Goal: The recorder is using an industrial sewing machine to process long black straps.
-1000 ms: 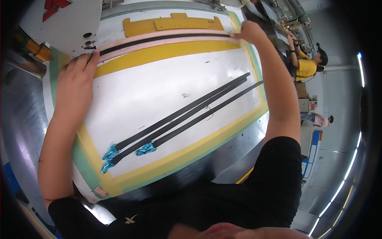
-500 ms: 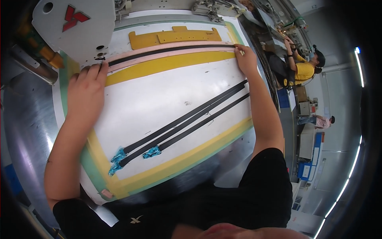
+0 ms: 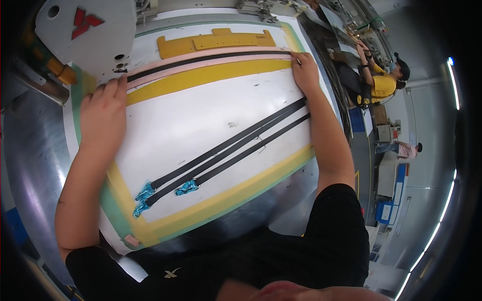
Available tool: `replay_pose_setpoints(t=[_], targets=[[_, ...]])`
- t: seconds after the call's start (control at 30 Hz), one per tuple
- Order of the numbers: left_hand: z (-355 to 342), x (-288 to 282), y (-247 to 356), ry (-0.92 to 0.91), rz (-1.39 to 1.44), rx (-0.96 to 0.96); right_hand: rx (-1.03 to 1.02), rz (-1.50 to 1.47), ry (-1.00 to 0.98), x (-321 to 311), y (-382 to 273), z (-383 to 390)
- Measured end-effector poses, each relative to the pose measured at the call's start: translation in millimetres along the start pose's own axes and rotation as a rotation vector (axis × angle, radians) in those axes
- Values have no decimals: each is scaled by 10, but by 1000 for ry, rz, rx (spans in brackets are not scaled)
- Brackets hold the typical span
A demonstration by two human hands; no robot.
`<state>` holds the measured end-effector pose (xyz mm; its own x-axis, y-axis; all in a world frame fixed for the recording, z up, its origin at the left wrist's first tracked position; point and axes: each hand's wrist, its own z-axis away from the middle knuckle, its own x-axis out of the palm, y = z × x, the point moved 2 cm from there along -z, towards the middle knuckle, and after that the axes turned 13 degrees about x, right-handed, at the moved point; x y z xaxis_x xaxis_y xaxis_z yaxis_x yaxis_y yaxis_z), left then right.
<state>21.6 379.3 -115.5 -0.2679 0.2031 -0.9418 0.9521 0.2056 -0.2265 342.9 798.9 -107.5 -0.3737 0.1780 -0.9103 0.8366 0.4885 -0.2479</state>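
A long black strap (image 3: 211, 58) lies stretched along a pink strip (image 3: 165, 79), bowing slightly. At its left end, my left hand (image 3: 104, 118) has its fingers closed on the strap. My right hand (image 3: 305, 74) grips the other end, thumb and fingers pinched together; a small dark bit shows by its fingertips. Beyond the strip lies an ochre notched plate (image 3: 236, 40), and on the near side a curved yellow plate (image 3: 211, 76). Closer to me, several black straps (image 3: 228, 139) rest slantwise on the white board (image 3: 175, 125), their left ends wrapped in crumpled blue film (image 3: 187, 187).
A white machine head (image 3: 85, 42) with a red emblem stands at the far left, beside my left hand. Metal machine parts (image 3: 258, 9) line the back. Yellow tape (image 3: 236, 194) and green tape edge the board. A person in yellow (image 3: 382, 86) works at right; another stands farther off.
The whole scene has shifted slightly left in view. My right fingers have curled in more at the strap's right end; both hands stay at the strap's ends.
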Motion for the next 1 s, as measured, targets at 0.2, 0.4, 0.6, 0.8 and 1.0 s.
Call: replay_pose_setpoints(t=[0.2, 0.4, 0.6, 0.8, 1.0], targets=[[-65, 51, -127, 58, 163, -77, 212, -112, 55, -9, 40, 68], [-78, 130, -215, 137, 396, -233, 106, -60, 51, -4, -34, 102], [-98, 86, -164, 135, 346, -184, 95, -64, 23, 80, 54, 78], [-129, 139, -193, 201, 404, -270, 43, 9, 47, 73, 151, 0], [-203, -29, -127, 15, 578, -408, 52, 24, 27, 114, 82, 13]])
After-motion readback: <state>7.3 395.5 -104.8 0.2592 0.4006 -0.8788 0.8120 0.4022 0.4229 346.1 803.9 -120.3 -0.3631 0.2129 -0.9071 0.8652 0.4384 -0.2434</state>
